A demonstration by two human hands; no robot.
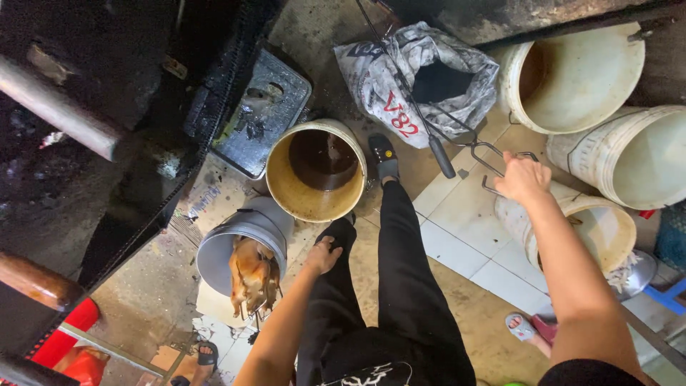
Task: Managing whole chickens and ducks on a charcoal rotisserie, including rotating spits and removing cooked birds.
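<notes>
My right hand (523,179) is closed around the wire handle of a pair of metal tongs (493,154), held above a cream plastic bucket (597,227). Hanging loose beside my knee, my left hand (323,256) has its fingers relaxed and holds nothing. Just left of that hand, a grey metal bucket (232,243) contains a browned roasted bird (252,277). Ahead of my feet stands a yellowed bucket (314,193) of dark brown liquid. I wear black trousers and black shoes.
A crumpled sack of black charcoal (418,75) lies ahead, with a long dark-handled rod (429,136) across it. Two more large cream buckets (582,71) (639,154) stand at the right. A black sooty oven frame (107,121) fills the left. Other people's sandalled feet (525,327) (206,354) are nearby.
</notes>
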